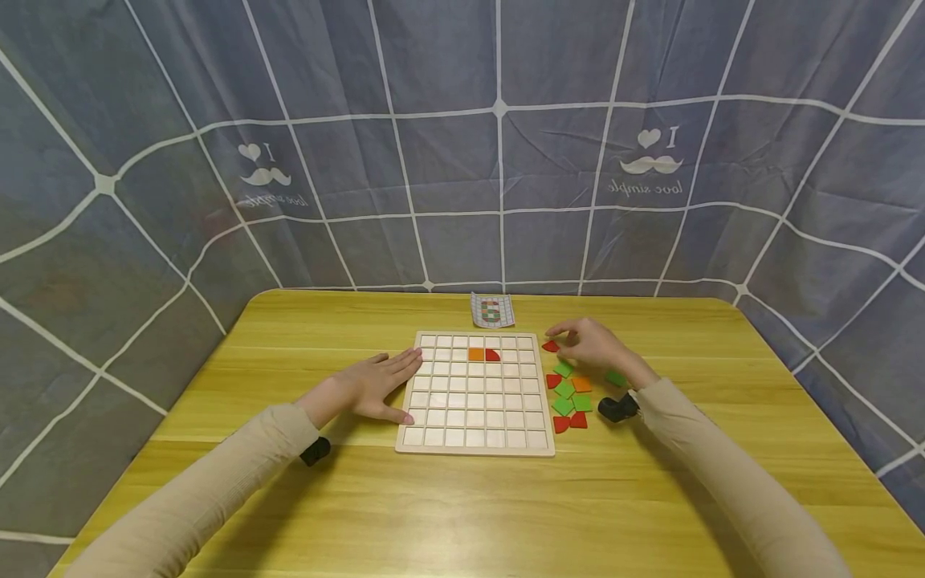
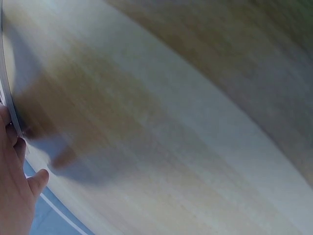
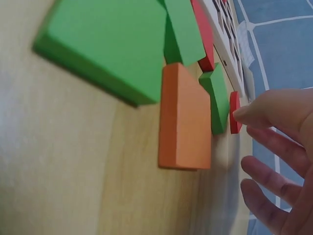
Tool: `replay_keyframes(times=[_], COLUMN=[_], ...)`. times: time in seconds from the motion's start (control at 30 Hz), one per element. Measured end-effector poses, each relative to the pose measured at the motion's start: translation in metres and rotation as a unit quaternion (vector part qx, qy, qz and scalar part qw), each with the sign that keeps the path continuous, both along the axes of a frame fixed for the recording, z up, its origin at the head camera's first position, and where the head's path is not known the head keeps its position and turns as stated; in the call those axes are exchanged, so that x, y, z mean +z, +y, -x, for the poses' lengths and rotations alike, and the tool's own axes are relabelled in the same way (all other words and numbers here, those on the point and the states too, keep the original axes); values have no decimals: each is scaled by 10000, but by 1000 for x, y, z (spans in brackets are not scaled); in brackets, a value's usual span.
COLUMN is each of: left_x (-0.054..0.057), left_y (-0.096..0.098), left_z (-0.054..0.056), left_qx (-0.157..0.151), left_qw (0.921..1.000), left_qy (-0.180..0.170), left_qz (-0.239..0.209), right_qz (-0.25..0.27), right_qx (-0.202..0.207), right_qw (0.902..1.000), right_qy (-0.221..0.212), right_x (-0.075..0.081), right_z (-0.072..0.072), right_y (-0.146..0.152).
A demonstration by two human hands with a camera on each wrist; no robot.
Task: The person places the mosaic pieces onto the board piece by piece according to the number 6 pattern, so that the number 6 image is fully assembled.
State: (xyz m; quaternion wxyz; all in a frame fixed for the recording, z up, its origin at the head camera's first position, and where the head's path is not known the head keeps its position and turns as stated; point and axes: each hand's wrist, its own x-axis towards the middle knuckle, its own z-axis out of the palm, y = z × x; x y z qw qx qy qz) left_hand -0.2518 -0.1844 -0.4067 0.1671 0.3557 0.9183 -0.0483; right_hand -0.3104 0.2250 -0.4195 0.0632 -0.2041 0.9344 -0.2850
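Note:
A pale wooden grid board (image 1: 477, 454) lies on the table. In it, an orange square tile (image 1: 476, 354) sits beside a red quarter-round tile (image 1: 492, 355). My left hand (image 1: 379, 385) is spread at the board's left edge, fingertips and thumb on its rim; the left wrist view catches part of this hand (image 2: 17, 181). Past the top right corner, my right hand (image 1: 594, 343) pinches a loose red tile (image 1: 551, 347) between thumb and index finger. In the right wrist view the thumb overlaps that red tile (image 3: 235, 110), with the other fingers loosely bent.
Right of the board lie several loose tiles: green (image 1: 564, 389), orange (image 1: 581, 384) and red (image 1: 578, 420). Another green tile (image 1: 615, 377) is under the right forearm. A printed pattern card (image 1: 493, 311) lies behind the board. A grey curtain (image 1: 448, 177) hangs beyond the table.

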Motion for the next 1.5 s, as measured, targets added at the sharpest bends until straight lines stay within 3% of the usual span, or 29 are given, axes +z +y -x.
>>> replay_keyframes(times=[0.27, 0.57, 0.97, 1.23, 1.5], left_x=[1, 1, 2, 1, 1], left_y=[0, -1, -1, 0, 2], left_z=[-1, -1, -1, -2, -2], left_qx=[-6, 10, 10, 26, 39], left_qw=[10000, 10000, 10000, 10000, 10000], left_qy=[-17, -51, -26, -30, -34], left_qz=[27, -2, -20, 46, 60], right_qz=[-214, -233, -456, -449, -440], right_qx=[445, 342, 519, 718, 636], right_qw=[9986, 9990, 9962, 9959, 9967], right_qy=[164, 161, 528, 316, 236], right_x=[-3, -2, -3, -4, -5], right_z=[3, 2, 3, 5, 7], right_y=[2, 4, 5, 8, 11])
